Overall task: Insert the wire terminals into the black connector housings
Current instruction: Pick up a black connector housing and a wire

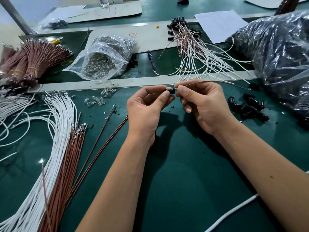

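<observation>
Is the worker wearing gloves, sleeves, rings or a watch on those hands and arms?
No. The left hand and right hand are both bare, with no gloves, and no rings show on the fingers in view. Both forearms are uncovered as far as the picture's lower edge, so no sleeve shows. No watch or wristband shows on either wrist. The fingernails look short and unpainted.

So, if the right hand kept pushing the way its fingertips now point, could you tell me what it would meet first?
Most likely the black connector housing pinched in the left hand. The right hand holds the brown wire with its fingertips aimed left at the housing, almost touching it.
</observation>
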